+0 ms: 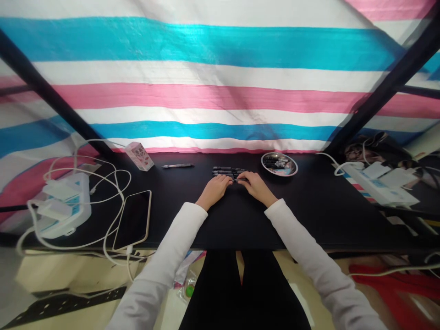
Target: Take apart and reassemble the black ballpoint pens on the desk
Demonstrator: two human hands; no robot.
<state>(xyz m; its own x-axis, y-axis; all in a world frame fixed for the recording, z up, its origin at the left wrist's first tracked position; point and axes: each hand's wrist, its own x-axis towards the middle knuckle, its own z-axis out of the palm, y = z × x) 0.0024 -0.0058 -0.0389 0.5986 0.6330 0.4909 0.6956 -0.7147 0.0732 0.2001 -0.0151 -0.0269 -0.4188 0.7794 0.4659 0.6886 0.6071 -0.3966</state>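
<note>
Two hands; left hand (217, 189) and right hand (255, 184) curl toward each other, fingertips at one row of dark pens (222, 173), at least three, exact count hidden; whether either pinches a pen, cannot tell; left of the grip, one lone pen (178, 165), one small box (139, 156), one phone (133, 219) nearer the body; right, one metal bowl (292, 167) holding several loose pens (276, 162), too small to count.

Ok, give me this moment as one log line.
left hand: at pen group | right hand: at same group | single pen: left of group | bowl: dark pieces inside
</note>
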